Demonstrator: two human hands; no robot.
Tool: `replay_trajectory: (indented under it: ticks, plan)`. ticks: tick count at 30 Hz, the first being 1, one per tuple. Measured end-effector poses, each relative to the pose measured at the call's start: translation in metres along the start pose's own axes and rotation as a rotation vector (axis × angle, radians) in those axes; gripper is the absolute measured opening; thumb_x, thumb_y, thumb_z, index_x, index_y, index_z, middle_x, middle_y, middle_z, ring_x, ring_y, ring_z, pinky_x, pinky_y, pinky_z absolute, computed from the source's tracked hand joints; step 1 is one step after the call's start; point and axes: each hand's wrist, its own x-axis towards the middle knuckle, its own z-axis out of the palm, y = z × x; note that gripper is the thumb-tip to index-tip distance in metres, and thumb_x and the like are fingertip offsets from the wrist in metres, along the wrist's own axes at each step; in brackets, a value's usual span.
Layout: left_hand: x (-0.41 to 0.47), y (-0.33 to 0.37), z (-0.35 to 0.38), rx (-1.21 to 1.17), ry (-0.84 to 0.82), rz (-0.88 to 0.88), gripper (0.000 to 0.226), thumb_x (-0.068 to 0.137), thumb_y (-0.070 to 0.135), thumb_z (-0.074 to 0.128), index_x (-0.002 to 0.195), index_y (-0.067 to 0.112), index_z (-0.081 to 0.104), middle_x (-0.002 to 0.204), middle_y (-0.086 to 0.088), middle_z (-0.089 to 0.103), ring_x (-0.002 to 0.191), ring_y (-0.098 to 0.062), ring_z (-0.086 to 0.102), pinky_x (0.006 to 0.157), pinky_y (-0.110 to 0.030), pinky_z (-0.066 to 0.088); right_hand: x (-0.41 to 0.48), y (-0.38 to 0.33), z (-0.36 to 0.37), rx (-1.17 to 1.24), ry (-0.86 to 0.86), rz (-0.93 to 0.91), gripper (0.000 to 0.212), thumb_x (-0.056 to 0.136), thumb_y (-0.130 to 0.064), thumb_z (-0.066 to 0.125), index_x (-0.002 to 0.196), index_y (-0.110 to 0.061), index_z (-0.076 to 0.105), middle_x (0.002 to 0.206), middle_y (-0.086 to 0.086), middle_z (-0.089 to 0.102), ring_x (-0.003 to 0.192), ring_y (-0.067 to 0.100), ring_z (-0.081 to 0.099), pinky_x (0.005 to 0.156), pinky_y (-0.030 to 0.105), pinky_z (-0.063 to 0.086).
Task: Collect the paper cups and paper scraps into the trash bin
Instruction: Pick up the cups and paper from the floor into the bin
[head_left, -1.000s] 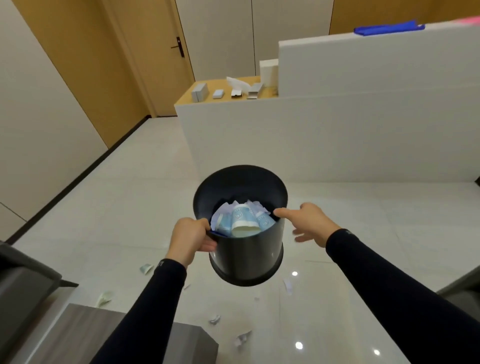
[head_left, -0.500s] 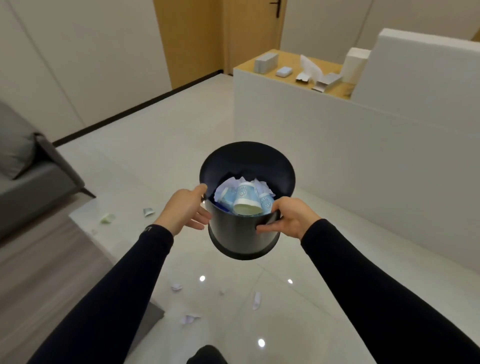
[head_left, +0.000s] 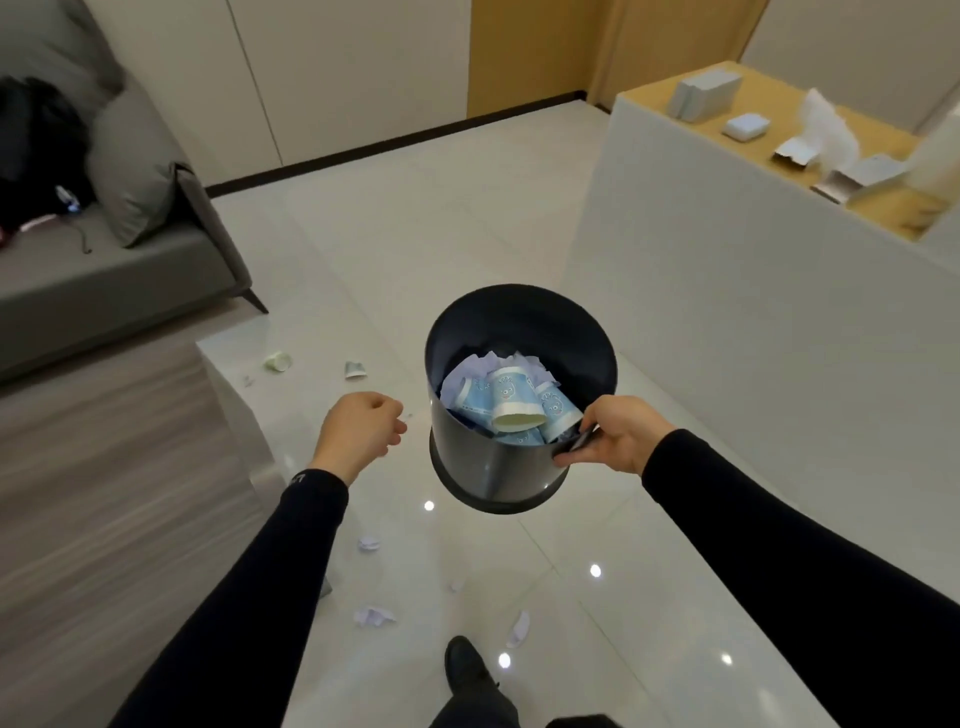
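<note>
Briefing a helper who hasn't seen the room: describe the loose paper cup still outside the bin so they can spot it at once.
Start at the grey sofa on the left, then drop to the glossy white low table in front of it. Near that table's back corner lies the paper cup, tipped on its side. It is pale and rounded with an open mouth, unlike the flat torn scrap just to its right.

A grey sofa (head_left: 98, 270) is sitting at the left, with a grey cushion (head_left: 132, 171) leaning in its corner and dark belongings (head_left: 36, 150) lying heaped on the seat beside it. A white counter (head_left: 727, 291) is standing at the right, its wooden top (head_left: 779, 124) carrying a grey box (head_left: 704, 93), a small white case (head_left: 745, 126) and opened cardboard packaging (head_left: 831, 171). A dark shoe (head_left: 470, 670) is showing at the bottom edge on the glossy tiled floor (head_left: 415, 228).
</note>
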Motion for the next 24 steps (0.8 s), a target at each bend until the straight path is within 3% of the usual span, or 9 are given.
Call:
replay_trajectory:
  ticks: [4, 6, 10, 13, 16, 18, 20, 21, 24]
  plan:
    - [0.021, -0.015, -0.006, -0.031, 0.057, -0.094, 0.02, 0.088, 0.016, 0.045, 0.084, 0.011, 0.064, 0.081, -0.005, 0.068, 0.076, -0.022, 0.063, 0.077, -0.038, 0.053, 0.035, -0.023, 0.012, -0.114, -0.005, 0.011, 0.026, 0.086, 0.02, 0.027, 0.076, 0.004, 0.046, 0.085, 0.022, 0.051, 0.105, 0.051, 0.052, 0.091, 0.06, 0.046]
    - [0.028, -0.024, -0.012, -0.05, 0.09, -0.139, 0.019, 0.087, 0.016, 0.046, 0.081, 0.013, 0.063, 0.078, -0.003, 0.068, 0.074, -0.021, 0.062, 0.075, -0.037, 0.053, 0.052, -0.032, 0.02, -0.276, -0.036, 0.0, 0.022, 0.087, 0.017, 0.033, 0.08, 0.004, 0.048, 0.092, 0.023, 0.052, 0.111, 0.046, 0.055, 0.086, 0.049, 0.053]
    - [0.042, -0.036, -0.014, -0.061, 0.149, -0.226, 0.023, 0.084, 0.014, 0.046, 0.077, 0.004, 0.065, 0.074, -0.004, 0.069, 0.07, -0.022, 0.063, 0.077, -0.04, 0.055, 0.093, -0.042, 0.029, -0.445, -0.105, -0.005, 0.019, 0.087, 0.016, 0.039, 0.091, 0.002, 0.051, 0.084, 0.017, 0.052, 0.076, 0.027, 0.059, 0.058, 0.029, 0.058]
    - [0.05, -0.042, -0.002, -0.047, 0.179, -0.268, 0.025, 0.084, 0.014, 0.043, 0.068, 0.012, 0.062, 0.074, -0.004, 0.069, 0.071, -0.022, 0.064, 0.078, -0.037, 0.054, 0.136, -0.041, 0.031, -0.382, -0.118, 0.065, 0.029, 0.087, 0.018, 0.032, 0.109, 0.004, 0.045, 0.089, 0.023, 0.051, 0.072, 0.03, 0.055, 0.075, 0.044, 0.057]
    - [0.06, -0.044, 0.023, -0.059, 0.198, -0.308, 0.024, 0.085, 0.013, 0.042, 0.069, 0.011, 0.06, 0.077, -0.007, 0.067, 0.07, -0.021, 0.062, 0.073, -0.034, 0.051, 0.176, -0.041, 0.031, -0.253, -0.092, 0.178, 0.034, 0.088, 0.017, 0.022, 0.113, 0.005, 0.041, 0.1, 0.024, 0.049, 0.091, 0.044, 0.056, 0.069, 0.046, 0.057]
    - [0.068, -0.047, 0.045, -0.088, 0.235, -0.349, 0.022, 0.084, 0.012, 0.041, 0.073, 0.007, 0.06, 0.077, -0.009, 0.066, 0.069, -0.023, 0.058, 0.068, -0.033, 0.048, 0.202, -0.045, 0.031, -0.256, -0.114, 0.197, 0.031, 0.09, 0.016, 0.02, 0.106, 0.008, 0.046, 0.111, 0.024, 0.045, 0.117, 0.043, 0.05, 0.086, 0.044, 0.052]
    - [0.076, -0.053, 0.071, -0.116, 0.289, -0.396, 0.022, 0.083, 0.012, 0.041, 0.078, 0.006, 0.061, 0.079, -0.011, 0.066, 0.07, -0.024, 0.057, 0.067, -0.034, 0.047, 0.231, -0.049, 0.03, -0.324, -0.149, 0.208, 0.028, 0.092, 0.015, 0.019, 0.088, 0.005, 0.046, 0.12, 0.025, 0.046, 0.127, 0.04, 0.045, 0.097, 0.044, 0.046]
    - [0.08, -0.057, 0.084, -0.124, 0.318, -0.423, 0.023, 0.084, 0.012, 0.042, 0.08, 0.003, 0.063, 0.081, -0.011, 0.067, 0.072, -0.026, 0.059, 0.069, -0.036, 0.049, 0.25, -0.049, 0.029, -0.372, -0.17, 0.203, 0.028, 0.091, 0.015, 0.02, 0.09, 0.005, 0.045, 0.129, 0.027, 0.047, 0.128, 0.042, 0.044, 0.101, 0.048, 0.041]
    - [0.092, -0.075, 0.128, -0.171, 0.409, -0.535, 0.028, 0.084, 0.012, 0.043, 0.09, -0.004, 0.066, 0.085, -0.01, 0.071, 0.077, -0.025, 0.066, 0.075, -0.038, 0.054, 0.317, -0.041, 0.021, -0.579, -0.232, 0.177, 0.031, 0.09, 0.016, 0.027, 0.111, 0.001, 0.043, 0.139, 0.029, 0.044, 0.124, 0.045, 0.049, 0.087, 0.041, 0.054]
